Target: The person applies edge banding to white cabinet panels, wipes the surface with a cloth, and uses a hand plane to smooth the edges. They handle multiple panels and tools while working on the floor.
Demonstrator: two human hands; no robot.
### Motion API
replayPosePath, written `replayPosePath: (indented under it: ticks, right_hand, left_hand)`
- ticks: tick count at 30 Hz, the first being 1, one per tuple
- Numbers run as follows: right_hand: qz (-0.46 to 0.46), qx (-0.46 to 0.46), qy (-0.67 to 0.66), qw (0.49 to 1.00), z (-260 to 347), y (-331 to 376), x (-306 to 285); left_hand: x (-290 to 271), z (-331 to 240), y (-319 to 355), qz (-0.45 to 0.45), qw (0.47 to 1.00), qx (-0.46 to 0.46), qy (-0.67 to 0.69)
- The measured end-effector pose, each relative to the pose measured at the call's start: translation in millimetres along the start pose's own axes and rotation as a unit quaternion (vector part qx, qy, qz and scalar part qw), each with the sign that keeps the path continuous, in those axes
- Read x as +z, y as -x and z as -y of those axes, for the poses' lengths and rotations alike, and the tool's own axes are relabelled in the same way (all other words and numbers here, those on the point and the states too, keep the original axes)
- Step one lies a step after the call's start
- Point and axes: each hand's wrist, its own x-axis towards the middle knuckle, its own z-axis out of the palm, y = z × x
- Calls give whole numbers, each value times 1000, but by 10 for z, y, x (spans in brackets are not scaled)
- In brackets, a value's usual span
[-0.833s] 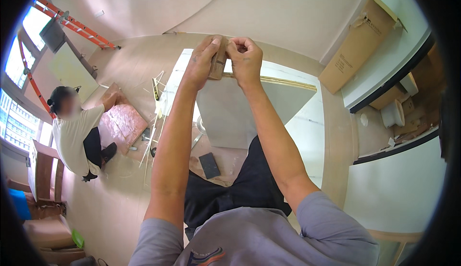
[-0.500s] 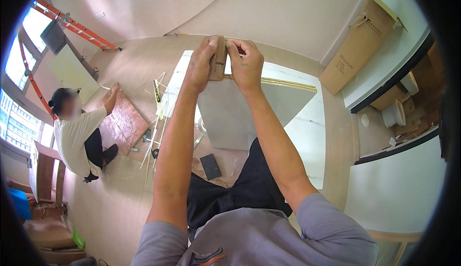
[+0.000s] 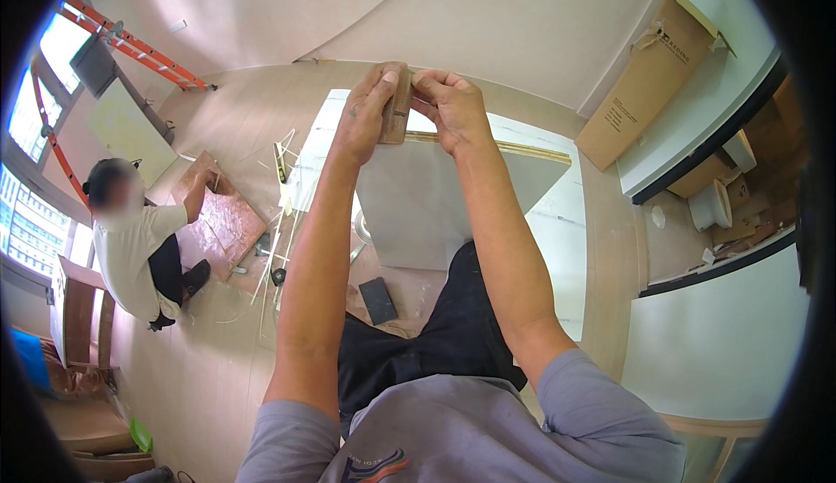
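Head view: left hand and right hand both pinch a small brown wood block, fingers closed on it, arms stretched out, raised above the grey panel so I can see its face

Two hands, one wooden block

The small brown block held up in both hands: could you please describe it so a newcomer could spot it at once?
Above the big pale panel, the left hand and right hand meet. Pinched between them is the small brown block, darker and far smaller than the panel.
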Motion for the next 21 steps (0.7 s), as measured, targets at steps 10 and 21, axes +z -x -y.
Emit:
replayPosePath:
  ticks: [10,21]
  right_hand:
    - [-68,-285,448,845,-30,128,128]
    - [17,-269,505,820,88,-30,134]
  left_hand:
    - [41,-68,44,-8,1000,8,-8]
    - [-4,-34,16,6,998,-32,53]
